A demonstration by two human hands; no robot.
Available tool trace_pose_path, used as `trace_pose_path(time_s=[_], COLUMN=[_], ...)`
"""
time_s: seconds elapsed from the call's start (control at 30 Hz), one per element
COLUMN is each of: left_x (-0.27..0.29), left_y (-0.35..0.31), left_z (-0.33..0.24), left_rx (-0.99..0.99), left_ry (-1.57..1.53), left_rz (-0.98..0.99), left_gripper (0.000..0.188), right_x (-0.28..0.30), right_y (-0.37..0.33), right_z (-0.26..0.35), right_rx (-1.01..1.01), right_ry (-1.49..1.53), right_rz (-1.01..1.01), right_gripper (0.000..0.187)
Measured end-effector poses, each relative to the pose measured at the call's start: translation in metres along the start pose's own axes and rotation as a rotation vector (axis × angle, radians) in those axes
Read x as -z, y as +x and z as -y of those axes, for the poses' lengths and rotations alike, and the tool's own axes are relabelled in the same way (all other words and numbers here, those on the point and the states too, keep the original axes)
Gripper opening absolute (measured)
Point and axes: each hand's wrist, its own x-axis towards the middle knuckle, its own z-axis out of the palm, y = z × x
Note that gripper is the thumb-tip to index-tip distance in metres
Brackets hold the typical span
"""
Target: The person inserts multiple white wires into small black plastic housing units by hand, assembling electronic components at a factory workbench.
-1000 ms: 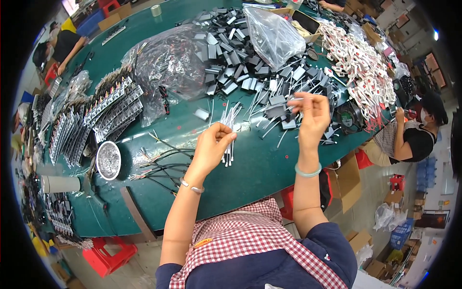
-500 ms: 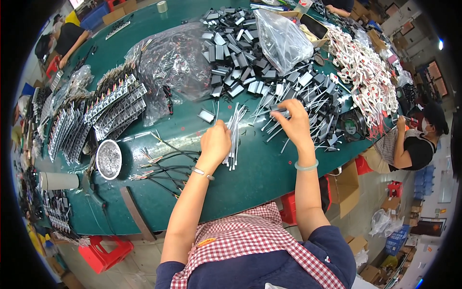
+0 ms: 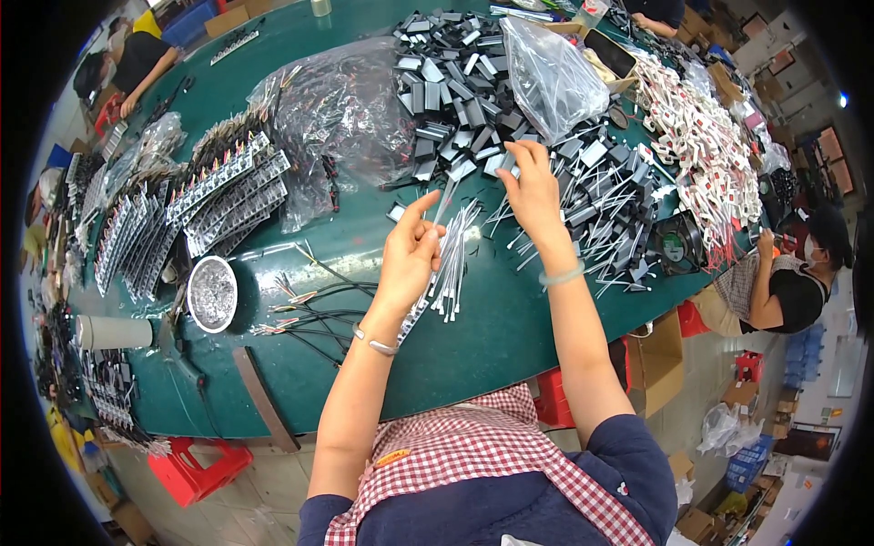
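Note:
My left hand (image 3: 414, 255) is raised over the table with thumb and fingers closed around what looks like a thin pale cable tie (image 3: 445, 204), which points up and away. A patterned strip (image 3: 414, 318), perhaps circuit board, shows beside the wrist; whether the hand holds it I cannot tell. Just right of that hand lies a bundle of white cable ties (image 3: 458, 273). My right hand (image 3: 534, 193) hovers at the near edge of a heap of grey-black metal housings (image 3: 455, 91), its thumb and fingers apart and nothing visible between them. More ties lie among the housings to its right.
Left of the hands lie black cables with bared wire ends (image 3: 319, 309), a white bowl (image 3: 212, 294), stacked circuit board strips (image 3: 218, 191) and a large clear bag (image 3: 341, 118). White wired parts (image 3: 696, 136) are heaped at right. A co-worker (image 3: 801, 273) sits at far right.
My left hand has turned from a fist on the table to a raised pinch. My right hand has moved away from me and slightly left. The view has shifted slightly.

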Motion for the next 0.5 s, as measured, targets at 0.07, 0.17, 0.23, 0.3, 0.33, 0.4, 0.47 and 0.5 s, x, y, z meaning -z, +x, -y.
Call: trace_pose_path(time_s=[0.07,0.17,0.23,0.3,0.33,0.4,0.47,0.5], left_x=[-0.003,-0.011,-0.013,-0.019,-0.022,-0.026,-0.03,-0.031], left_y=[-0.003,-0.009,-0.012,-0.016,-0.019,-0.024,-0.029,-0.031], left_z=[-0.012,-0.028,-0.031,-0.032,-0.037,-0.047,-0.054,-0.055], left_rx=[0.017,0.041,-0.032,-0.103,-0.144,-0.187,-0.274,-0.276], left_ry=[0.029,0.002,0.128,0.107,0.131,0.156,0.317,0.319], left_rz=[0.053,0.113,0.155,0.104,0.112,0.121,0.075,0.074], left_gripper=[0.034,0.028,0.024,0.021,0.021,0.022,0.022,0.022], right_x=[0.012,0.032,0.047,0.052,0.055,0.06,0.062,0.063], right_y=[-0.013,-0.03,-0.036,-0.041,-0.043,-0.046,-0.048,-0.049], right_z=[0.02,0.045,0.062,0.067,0.069,0.071,0.073,0.075], right_rx=[-0.152,-0.408,-0.439,-0.425,-0.435,-0.432,-0.427,-0.422], right_ry=[0.41,1.16,1.412,1.434,1.434,1.431,1.427,1.425], right_rz=[-0.016,0.009,0.042,0.02,0.01,-0.011,-0.025,-0.035], right_gripper=[0.044,0.042,0.046,0.047,0.048,0.051,0.051,0.051])
